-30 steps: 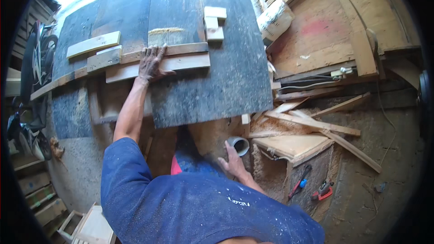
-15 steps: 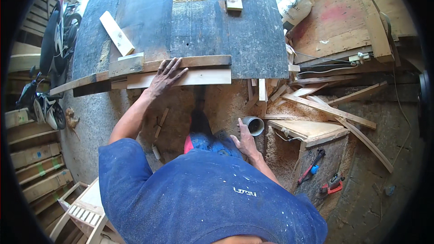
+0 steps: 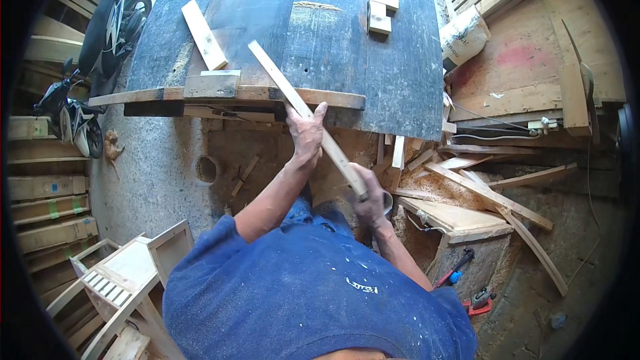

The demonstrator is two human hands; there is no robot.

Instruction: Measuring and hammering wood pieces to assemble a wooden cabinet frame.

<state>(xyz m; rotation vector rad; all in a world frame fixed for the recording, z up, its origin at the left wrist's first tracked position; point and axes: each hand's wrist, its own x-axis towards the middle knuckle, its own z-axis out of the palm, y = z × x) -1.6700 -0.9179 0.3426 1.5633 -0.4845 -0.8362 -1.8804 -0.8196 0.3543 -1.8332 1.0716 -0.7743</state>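
A narrow pale wooden board (image 3: 272, 69) is held slantwise in front of me, its far end above the dark workbench (image 3: 260, 0) and its near end close to my body. Around the board's middle, my left hand (image 3: 306, 135) is closed, thumb along its right side. My right hand (image 3: 373, 203), a little blurred, grips the near end. Just beyond my left hand runs a wooden strip (image 3: 333, 98) along the bench's front edge, with a short wood block (image 3: 212, 84) against it.
On the bench lie a pale offcut (image 3: 204, 37) and small stacked blocks (image 3: 381, 21). Scrap boards (image 3: 493, 190) and sawdust spread to the right, near a wooden box (image 3: 460, 213). A motorcycle (image 3: 100, 33) stands left, a small animal (image 3: 112, 145) near it, a wooden chair frame (image 3: 123, 273) lower left.
The pale board has come off the bench's front edge and is now lifted and turned slantwise. My left hand grips it instead of lying flat; my right hand has closed on its near end.
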